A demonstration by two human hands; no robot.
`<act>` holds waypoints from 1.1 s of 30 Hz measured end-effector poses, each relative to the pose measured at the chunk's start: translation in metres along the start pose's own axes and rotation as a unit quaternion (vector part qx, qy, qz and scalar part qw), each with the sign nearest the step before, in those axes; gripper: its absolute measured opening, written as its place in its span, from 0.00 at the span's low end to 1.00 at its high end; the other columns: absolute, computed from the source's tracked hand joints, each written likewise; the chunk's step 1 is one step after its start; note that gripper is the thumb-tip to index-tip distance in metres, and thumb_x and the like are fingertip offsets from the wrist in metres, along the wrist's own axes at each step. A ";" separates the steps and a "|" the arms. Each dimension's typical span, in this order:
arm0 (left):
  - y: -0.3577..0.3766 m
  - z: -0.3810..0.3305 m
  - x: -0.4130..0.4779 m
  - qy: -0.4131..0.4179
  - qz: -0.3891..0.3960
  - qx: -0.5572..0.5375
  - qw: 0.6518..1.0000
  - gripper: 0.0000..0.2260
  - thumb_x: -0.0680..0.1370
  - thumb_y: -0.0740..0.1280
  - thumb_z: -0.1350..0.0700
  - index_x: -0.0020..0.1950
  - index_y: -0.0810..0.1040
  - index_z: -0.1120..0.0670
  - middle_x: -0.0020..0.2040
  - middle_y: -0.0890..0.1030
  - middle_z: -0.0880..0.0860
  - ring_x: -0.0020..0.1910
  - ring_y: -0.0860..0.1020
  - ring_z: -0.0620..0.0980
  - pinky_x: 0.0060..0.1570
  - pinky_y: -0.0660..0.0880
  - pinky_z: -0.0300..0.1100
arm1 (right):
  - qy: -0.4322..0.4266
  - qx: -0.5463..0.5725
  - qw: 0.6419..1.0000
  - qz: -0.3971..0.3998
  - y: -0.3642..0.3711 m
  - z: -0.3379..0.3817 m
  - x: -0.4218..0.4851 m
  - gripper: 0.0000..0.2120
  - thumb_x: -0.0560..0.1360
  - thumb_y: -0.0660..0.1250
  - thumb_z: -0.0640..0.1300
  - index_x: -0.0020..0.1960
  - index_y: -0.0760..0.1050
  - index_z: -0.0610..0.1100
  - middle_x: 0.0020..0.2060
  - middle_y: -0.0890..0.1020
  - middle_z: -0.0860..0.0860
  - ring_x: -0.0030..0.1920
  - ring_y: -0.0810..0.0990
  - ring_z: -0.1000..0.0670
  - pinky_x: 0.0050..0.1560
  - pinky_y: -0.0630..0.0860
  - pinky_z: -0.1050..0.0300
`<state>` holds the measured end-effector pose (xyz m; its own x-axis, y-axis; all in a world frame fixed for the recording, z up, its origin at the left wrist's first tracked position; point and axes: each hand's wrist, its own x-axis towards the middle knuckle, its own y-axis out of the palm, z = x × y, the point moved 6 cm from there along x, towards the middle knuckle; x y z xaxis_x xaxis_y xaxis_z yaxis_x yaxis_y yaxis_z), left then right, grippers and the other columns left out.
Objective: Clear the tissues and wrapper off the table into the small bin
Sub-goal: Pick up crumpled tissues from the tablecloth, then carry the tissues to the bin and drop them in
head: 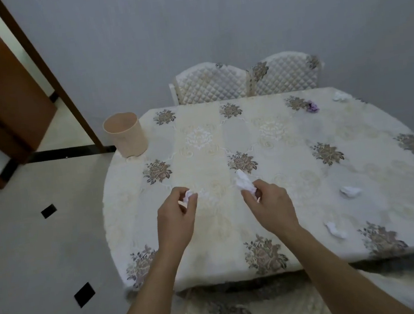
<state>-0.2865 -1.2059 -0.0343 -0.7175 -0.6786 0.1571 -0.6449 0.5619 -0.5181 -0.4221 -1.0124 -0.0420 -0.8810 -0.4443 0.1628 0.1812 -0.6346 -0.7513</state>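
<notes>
Pinches a small tissue wad [189, 197] in the left hand [177, 214], fingers and thumb curled round it, mid-frame just left of centre. Grips a bigger tissue wad [243, 183] in the right hand [270, 202], fingertips closed on its lower end, most of it sticking up free. Holds both low over the table [209, 234], probably taking one per hand to save trips to the small bin [125, 134], upright at the table's upper-left edge, mouth open, well apart from both hands. Leaves three loose tissues at frame right: near tissue [335, 230] lower right, middle tissue [350, 191] right of the right hand, far tissue [340, 96] upper right. Leaves the purple wrapper [312, 107] near that far tissue, likely for last as the farthest reach. Can't see into the bin, so no telling what it holds. Can't tell whether either wad touches the cloth. Loses the table's right edge and both forearms at the frame border. Shows quilted chairs [211, 84] behind the table, door frame [44, 72] upper left.
</notes>
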 end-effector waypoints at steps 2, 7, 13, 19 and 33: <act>-0.006 -0.004 -0.003 0.006 0.001 0.002 1.000 0.06 0.80 0.64 0.48 0.46 0.75 0.49 0.35 0.77 0.49 0.33 0.74 0.46 0.34 0.72 0.44 | 0.002 -0.002 1.000 -0.001 -0.006 0.004 -0.005 0.18 0.77 0.64 0.50 0.32 0.66 0.44 0.24 0.67 0.51 0.25 0.65 0.51 0.26 0.59 0.55; -0.020 -0.007 -0.017 0.013 -0.020 0.012 1.000 0.07 0.80 0.64 0.49 0.45 0.75 0.50 0.34 0.76 0.50 0.33 0.73 0.48 0.33 0.71 0.44 | -0.002 0.000 1.000 0.022 -0.008 0.012 -0.020 0.17 0.77 0.64 0.50 0.32 0.66 0.48 0.25 0.70 0.51 0.26 0.67 0.51 0.27 0.60 0.55; -0.042 -0.003 -0.048 -0.021 -0.066 0.009 0.998 0.07 0.80 0.65 0.48 0.44 0.74 0.49 0.32 0.75 0.53 0.29 0.71 0.49 0.33 0.71 0.45 | -0.042 0.016 0.997 0.065 0.003 0.025 -0.030 0.16 0.77 0.63 0.51 0.35 0.69 0.44 0.27 0.72 0.49 0.29 0.70 0.47 0.28 0.62 0.53; -0.078 0.005 -0.093 -0.070 -0.122 0.025 0.990 0.06 0.80 0.67 0.53 0.43 0.74 0.51 0.32 0.76 0.53 0.27 0.73 0.44 0.28 0.67 0.31 | -0.085 0.051 0.990 0.098 0.025 0.052 -0.046 0.16 0.77 0.64 0.51 0.34 0.68 0.44 0.27 0.72 0.49 0.30 0.72 0.47 0.29 0.64 0.52; -0.210 0.068 -0.233 -0.182 -0.331 0.094 0.921 0.08 0.78 0.68 0.52 0.41 0.75 0.51 0.27 0.70 0.48 0.27 0.67 0.44 0.29 0.65 0.35 | -0.233 0.115 0.935 0.242 0.115 0.182 -0.126 0.20 0.77 0.65 0.50 0.30 0.61 0.48 0.23 0.67 0.51 0.28 0.69 0.52 0.29 0.65 0.55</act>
<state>0.0341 -1.1975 -0.0192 -0.0263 -0.9761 0.2156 -0.8282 -0.0995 -0.5516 -0.2104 -1.1445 -0.0331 -0.3955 -0.9077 0.1403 0.6457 -0.3834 -0.6604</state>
